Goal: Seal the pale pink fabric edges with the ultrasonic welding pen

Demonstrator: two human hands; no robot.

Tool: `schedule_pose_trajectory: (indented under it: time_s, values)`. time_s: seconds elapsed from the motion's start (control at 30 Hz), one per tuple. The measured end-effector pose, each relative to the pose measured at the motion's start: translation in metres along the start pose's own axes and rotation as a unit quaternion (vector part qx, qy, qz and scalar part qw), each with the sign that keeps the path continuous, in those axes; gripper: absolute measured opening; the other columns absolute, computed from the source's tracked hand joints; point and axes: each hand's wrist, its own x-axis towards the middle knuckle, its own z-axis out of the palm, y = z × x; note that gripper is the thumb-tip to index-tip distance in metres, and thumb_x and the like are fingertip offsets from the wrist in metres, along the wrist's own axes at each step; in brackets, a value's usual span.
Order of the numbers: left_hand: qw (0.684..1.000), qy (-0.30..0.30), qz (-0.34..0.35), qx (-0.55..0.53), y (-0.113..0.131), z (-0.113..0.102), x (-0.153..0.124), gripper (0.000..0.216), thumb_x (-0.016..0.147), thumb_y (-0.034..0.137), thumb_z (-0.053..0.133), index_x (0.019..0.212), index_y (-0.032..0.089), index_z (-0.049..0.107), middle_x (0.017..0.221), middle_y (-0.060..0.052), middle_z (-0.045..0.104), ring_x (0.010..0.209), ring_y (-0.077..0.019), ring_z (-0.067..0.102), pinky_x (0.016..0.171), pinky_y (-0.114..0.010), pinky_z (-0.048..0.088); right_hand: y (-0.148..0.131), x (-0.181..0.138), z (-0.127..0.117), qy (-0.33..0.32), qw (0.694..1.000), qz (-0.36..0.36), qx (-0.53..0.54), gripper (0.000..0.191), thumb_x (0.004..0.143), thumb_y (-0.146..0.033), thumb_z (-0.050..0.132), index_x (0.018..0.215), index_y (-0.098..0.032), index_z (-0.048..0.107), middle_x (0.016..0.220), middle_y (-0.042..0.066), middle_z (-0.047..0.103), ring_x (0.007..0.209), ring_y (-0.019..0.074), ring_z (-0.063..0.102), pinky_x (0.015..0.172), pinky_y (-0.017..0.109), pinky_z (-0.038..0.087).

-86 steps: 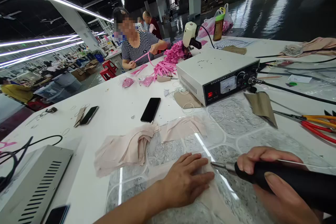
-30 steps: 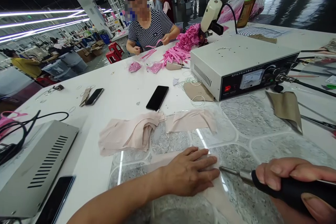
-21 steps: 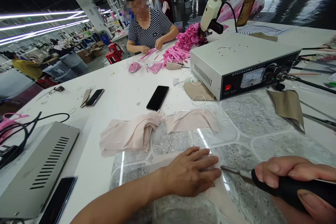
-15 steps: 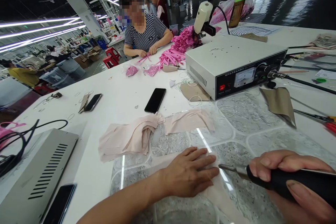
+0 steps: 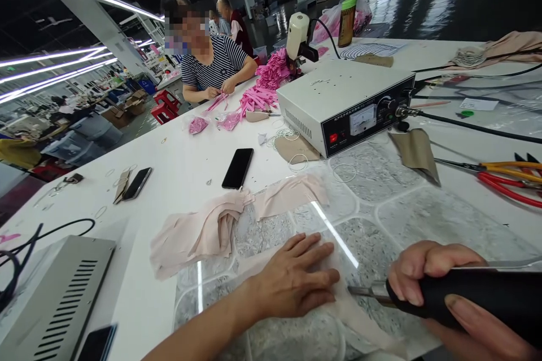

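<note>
Left hand: the left hand (image 5: 292, 282) lies flat, fingers spread, palm down on a strip of pale pink cloth (image 5: 359, 321); its grip is open, pressing rather than clasping.
Right hand: the right hand (image 5: 440, 293) has its grip closed around the black handle of a hand tool (image 5: 466, 296), thumb along the near side.
Tool tip: the tool's thin metal tip (image 5: 362, 291) points left and ends just beside the left fingertips, over the cloth; whether it touches the cloth cannot be told.
Cloth: the strip lies on a clear glossy sheet (image 5: 423, 220) over a grey marbled surface, at the near edge of the white worktop (image 5: 186, 163).
Spare cloth: a heap of the same pink pieces (image 5: 203, 231) lies just beyond the left hand, partly on the sheet.
Control box: a white box with a dial and a red switch (image 5: 342, 104) stands further back, a cable running from its front.
Phone: a black phone (image 5: 237, 168) lies face up, left of the box.
Scissors: red and yellow handles (image 5: 508, 180) lie at the right edge.
Co-worker: a person in a striped top (image 5: 214, 65) sits at the far side, handling bright pink strips (image 5: 258, 98).
</note>
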Motion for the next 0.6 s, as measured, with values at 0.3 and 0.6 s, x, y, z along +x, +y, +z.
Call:
schedule_pose_trajectory:
  time_s: [0.3,0.6]
  values:
    - [1.0,0.006,0.002,0.004,0.0006,0.0023,-0.0025,0.033,0.093,0.049,0.045,0.115,0.028,0.058,0.145,-0.005,0.041,0.138,-0.0268,0.031,0.111,-0.043,0.03,-0.0021,0.0022,-0.0065,0.035,0.999,-0.01,-0.029,0.011,0.085,-0.028,0.048,0.095,-0.024,0.052,0.079,0.004,0.048,0.055,0.0178,0.049,0.049,0.037,0.052]
    - [1.0,0.022,0.009,0.004,0.0014,0.0038,-0.0023,0.034,0.095,0.049,0.041,0.114,0.027,0.059,0.144,-0.006,0.042,0.137,-0.0281,0.032,0.11,-0.043,0.031,-0.0014,0.0065,-0.003,0.059,0.997,0.007,-0.039,0.015,0.078,-0.025,0.055,0.093,-0.026,0.055,0.076,0.004,0.051,0.055,0.0194,0.049,0.048,0.04,0.049]
